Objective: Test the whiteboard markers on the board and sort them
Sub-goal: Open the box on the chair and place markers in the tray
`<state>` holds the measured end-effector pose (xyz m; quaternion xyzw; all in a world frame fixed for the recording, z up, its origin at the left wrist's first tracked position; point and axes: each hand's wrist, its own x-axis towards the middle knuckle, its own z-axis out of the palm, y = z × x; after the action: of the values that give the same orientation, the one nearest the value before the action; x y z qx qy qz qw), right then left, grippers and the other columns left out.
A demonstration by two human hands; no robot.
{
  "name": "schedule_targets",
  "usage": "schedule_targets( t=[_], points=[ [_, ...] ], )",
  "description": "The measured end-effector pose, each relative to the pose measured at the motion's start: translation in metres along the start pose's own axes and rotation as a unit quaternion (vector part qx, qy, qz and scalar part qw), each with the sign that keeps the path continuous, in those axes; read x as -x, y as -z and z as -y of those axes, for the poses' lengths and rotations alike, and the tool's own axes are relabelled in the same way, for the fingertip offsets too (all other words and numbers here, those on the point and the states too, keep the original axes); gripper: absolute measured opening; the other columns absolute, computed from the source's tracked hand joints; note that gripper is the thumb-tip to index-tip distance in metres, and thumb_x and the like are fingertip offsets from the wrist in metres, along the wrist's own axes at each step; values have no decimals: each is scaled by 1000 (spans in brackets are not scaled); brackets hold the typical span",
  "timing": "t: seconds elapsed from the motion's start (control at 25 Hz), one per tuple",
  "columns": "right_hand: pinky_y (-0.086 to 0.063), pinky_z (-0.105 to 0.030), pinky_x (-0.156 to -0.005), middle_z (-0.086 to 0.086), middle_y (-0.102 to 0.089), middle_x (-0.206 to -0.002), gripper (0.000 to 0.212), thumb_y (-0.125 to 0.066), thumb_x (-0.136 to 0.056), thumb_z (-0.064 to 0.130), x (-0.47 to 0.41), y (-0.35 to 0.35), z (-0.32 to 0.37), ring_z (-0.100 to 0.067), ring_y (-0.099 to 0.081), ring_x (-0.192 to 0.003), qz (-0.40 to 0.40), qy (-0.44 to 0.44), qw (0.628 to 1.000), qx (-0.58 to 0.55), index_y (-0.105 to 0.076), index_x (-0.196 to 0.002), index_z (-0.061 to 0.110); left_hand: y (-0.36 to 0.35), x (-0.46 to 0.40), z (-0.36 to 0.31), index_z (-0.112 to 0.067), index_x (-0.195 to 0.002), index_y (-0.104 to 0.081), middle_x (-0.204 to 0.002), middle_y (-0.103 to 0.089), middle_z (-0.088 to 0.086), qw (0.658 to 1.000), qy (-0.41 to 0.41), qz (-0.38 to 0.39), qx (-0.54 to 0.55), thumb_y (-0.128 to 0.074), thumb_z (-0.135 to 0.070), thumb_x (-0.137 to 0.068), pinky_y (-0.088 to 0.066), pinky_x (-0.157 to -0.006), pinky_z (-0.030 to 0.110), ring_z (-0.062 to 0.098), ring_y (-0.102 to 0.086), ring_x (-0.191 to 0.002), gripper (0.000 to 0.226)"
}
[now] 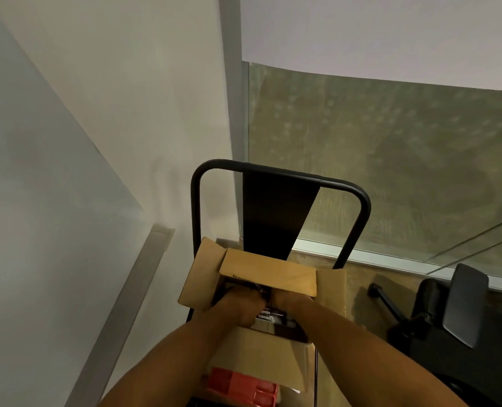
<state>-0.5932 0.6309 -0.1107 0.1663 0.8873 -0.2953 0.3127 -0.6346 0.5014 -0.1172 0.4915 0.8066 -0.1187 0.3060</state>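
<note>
An open cardboard box [269, 273] sits on a black chair, flaps spread. Both my hands reach down into it. My left hand [242, 302] is at the left inside the box, fingers curled among dark contents. My right hand [291, 301] is beside it at the right, fingers hidden under the far flap. Between the wrists shows a dark marker pack [269, 315] with white "camlin" lettering. What each hand holds is hidden. The whiteboard [47, 186] fills the left of the view, its metal tray [132, 304] running along its lower edge.
The black chair's backrest [276, 207] rises behind the box. A red tray [244, 387] lies at the bottom, under the box's near flap. A black office chair [455, 306] stands at the right. A glass partition [390, 160] is behind.
</note>
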Motion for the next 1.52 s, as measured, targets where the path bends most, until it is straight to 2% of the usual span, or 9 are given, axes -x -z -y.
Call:
schedule_targets(
  t=[0.16, 0.32, 0.44, 0.56, 0.64, 0.76, 0.92, 1.2, 1.52],
  points=[
    [-31, -18, -91, -14, -46, -147, 38, -38, -107, 20, 9, 10, 11, -27, -45, -130, -17, 10, 999, -26, -44, -141, 3, 7, 1, 0, -9, -125, -56, -124, -59, 15, 1000, -10, 6, 0, -58, -16, -88, -50, -92, 43, 33, -59, -106, 38],
    [-17, -31, -117, -8, -26, -162, 47, -31, -108, 30, 23, 22, 14, -27, -26, -146, 47, -11, 998, 37, -27, -154, 20, 17, 9, -1, -6, -125, -54, -124, -58, 17, 999, -7, 25, 29, -49, -16, -92, -44, -92, 40, 32, -57, -108, 34],
    [-19, -35, -118, -9, -24, -162, 51, -31, -108, 34, 35, 39, 18, -28, -28, -146, 85, -10, 993, 82, -22, -156, 21, 26, 24, 3, -5, -121, -51, -118, -59, 17, 998, -13, 16, 66, -47, -16, -94, -43, -81, 35, 30, -59, -101, 30],
    [-43, -34, -98, -17, -59, -127, 34, -44, -103, 22, 53, 51, 23, -28, -58, -110, 26, 19, 999, 15, -53, -134, 10, 42, 46, 4, -8, -123, -49, -115, -60, 14, 994, -22, -34, 102, -49, -15, -93, -42, -75, 29, 27, -60, -97, 30],
    [-49, -34, -84, -13, -64, -104, 31, -44, -103, 26, 62, 56, 25, -24, -60, -90, 4, 32, 999, 5, -59, -125, 10, 53, 60, 3, -12, -122, -49, -114, -60, 12, 991, -26, -67, 114, -52, -13, -92, -42, -75, 27, 25, -60, -96, 30],
    [-49, -36, -84, -10, -66, -104, 47, -35, -103, 49, 84, 61, 35, -21, -61, -89, -34, 42, 998, 41, -60, -125, 15, 60, 84, 1, -17, -118, -51, -113, -61, 8, 985, -7, -117, 127, -53, -23, -95, -43, -74, 27, 21, -60, -93, 24],
    [-40, -28, -68, -1, -62, -88, 51, -29, -100, 61, 123, 64, 45, -13, -56, -77, -60, 61, 996, 10, -62, -104, 22, 63, 129, -10, -21, -99, -58, -96, -65, -1, 969, 54, -230, 69, -58, -46, -90, -47, -63, 30, 17, -60, -77, 27],
    [-35, -30, -62, 4, -46, -59, 58, -31, -96, 67, 182, 47, 46, -12, -42, -55, -70, 129, 984, -98, -52, -66, 22, 53, 197, -64, -21, -72, -51, -82, -65, 3, 927, 222, -293, 72, -54, -30, -84, -38, -58, 29, 22, -55, -67, 15],
    [-33, -33, -57, 5, -46, -58, 56, -34, -95, 67, 253, -7, 23, -12, -42, -54, -116, 272, 953, -69, -45, -65, 22, -25, 254, -179, -21, -101, -62, -91, -67, 4, 864, 387, -313, 80, -51, -44, -87, -43, -63, 30, 27, -66, -80, 29]
  ],
)
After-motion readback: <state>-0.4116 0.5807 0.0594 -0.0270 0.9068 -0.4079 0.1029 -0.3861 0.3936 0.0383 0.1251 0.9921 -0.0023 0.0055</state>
